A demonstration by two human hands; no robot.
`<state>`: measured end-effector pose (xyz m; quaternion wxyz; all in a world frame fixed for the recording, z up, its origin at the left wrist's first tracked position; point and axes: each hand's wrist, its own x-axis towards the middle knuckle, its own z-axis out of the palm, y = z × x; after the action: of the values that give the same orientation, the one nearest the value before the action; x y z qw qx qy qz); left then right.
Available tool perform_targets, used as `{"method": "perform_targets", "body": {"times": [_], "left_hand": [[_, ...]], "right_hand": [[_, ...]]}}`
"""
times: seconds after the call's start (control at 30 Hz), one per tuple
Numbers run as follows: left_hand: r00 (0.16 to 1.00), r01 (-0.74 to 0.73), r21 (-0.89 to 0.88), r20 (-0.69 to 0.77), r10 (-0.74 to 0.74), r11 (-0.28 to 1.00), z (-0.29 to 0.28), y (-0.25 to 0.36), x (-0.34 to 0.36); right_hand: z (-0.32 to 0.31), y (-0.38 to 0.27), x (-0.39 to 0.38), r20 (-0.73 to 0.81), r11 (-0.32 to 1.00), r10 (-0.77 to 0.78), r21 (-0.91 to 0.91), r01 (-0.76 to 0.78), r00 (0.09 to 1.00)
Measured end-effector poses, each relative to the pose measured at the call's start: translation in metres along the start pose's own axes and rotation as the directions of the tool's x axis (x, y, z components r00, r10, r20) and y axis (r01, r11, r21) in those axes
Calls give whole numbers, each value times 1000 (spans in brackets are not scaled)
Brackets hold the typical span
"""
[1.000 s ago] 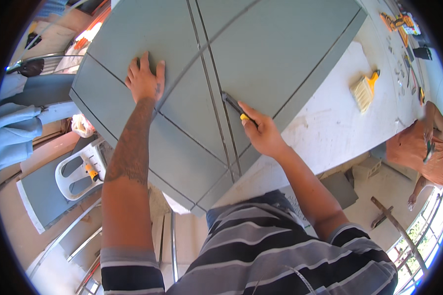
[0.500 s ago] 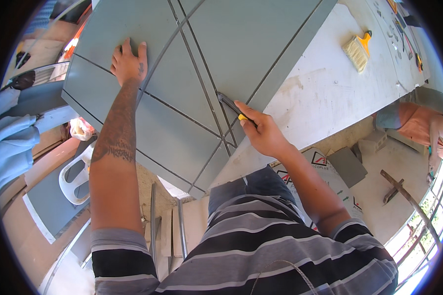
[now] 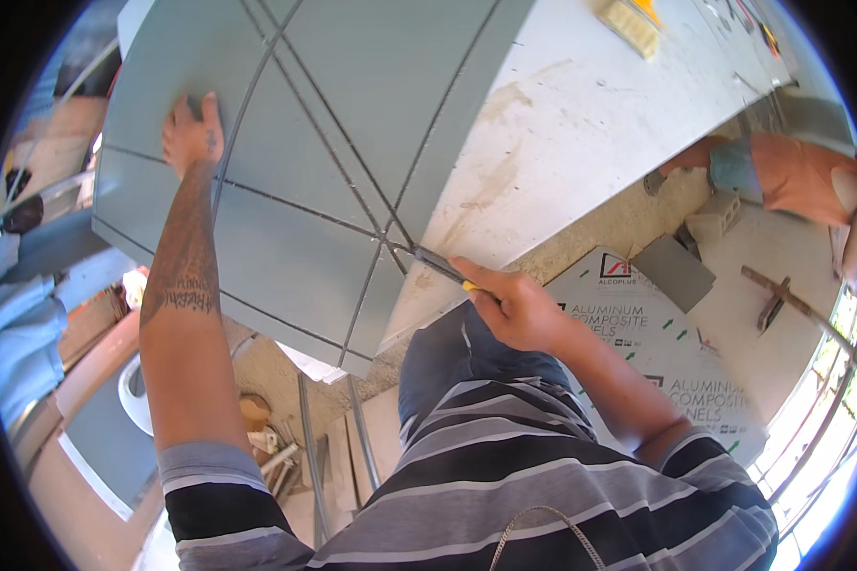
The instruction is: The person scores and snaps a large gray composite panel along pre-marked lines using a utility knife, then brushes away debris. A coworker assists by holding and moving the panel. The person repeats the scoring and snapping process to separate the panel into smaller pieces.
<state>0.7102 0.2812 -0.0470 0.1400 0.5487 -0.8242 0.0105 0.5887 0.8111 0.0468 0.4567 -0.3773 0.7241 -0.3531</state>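
Observation:
A large grey-green panel [image 3: 371,105] with several dark straight grooves crossing its face lies on a white-topped table [image 3: 533,143]. My left hand [image 3: 192,135] rests on the panel's far left part, fingers spread and holding nothing. In my right hand [image 3: 519,309] is a utility knife [image 3: 440,265], dark with a yellow part near my grip. Its tip is at the panel's near right edge, close to where several grooves meet. Whether the tip touches the panel is hard to tell.
A yellow-handled paintbrush [image 3: 630,30] lies on the table's far right. Another person in an orange top [image 3: 805,176] is bent over at the right. Below are a printed white sheet [image 3: 628,319], a grey offcut [image 3: 674,273] and a wooden cross-piece [image 3: 781,295]. Blue cloth [image 3: 29,324] hangs left.
My right hand has drawn the knife toward me along a groove, from inside the panel to its near edge. The view has shifted. My left hand stays flat on the panel.

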Motion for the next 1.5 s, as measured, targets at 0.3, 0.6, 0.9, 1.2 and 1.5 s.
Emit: {"method": "perform_targets", "body": {"times": [0.3, 0.6, 0.9, 1.2, 1.5], "left_hand": [[995, -29, -518, 64, 72, 855, -55, -56, -36], [893, 360, -750, 105, -438, 555, -88, -139, -296], [870, 436, -852, 315, -380, 290, -113, -65, -350], [848, 511, -677, 295, -441, 529, -124, -49, -365], [898, 416, -723, 234, -371, 551, -109, -46, -365]], "right_hand": [[-9, 29, -71, -47, 991, -60, 114, 65, 997], [-57, 36, -121, -466, 988, 68, 157, 7, 882], [-40, 22, -128, -537, 990, 46, 136, 33, 842], [-53, -10, -129, -641, 967, 246, 209, -144, 727], [-41, 61, -145, -703, 988, 72, 146, 44, 708]]}}
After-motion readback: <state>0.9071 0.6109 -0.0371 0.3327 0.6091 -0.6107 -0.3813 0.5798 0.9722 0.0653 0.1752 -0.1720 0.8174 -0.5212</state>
